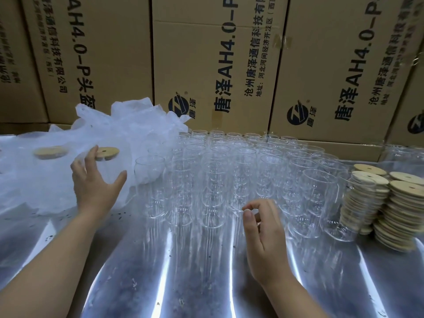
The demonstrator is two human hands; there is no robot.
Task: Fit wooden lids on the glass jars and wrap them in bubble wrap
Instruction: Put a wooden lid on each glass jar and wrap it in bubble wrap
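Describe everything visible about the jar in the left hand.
The lidded jar is clear glass, nearly see-through, capped with a round pale wooden lid with a small hole in it. The left hand grips its body, fingers reaching the lid's edge, thumb on the near right side. It stands roughly upright over the white bubble wrap, left of the unlidded jars.

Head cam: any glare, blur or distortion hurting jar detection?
Head view: glare streaks across the metal table; the glass jars blur together, rims hard to separate; the lid in the bubble wrap shows only hazily; cartons bow from wide-angle distortion.
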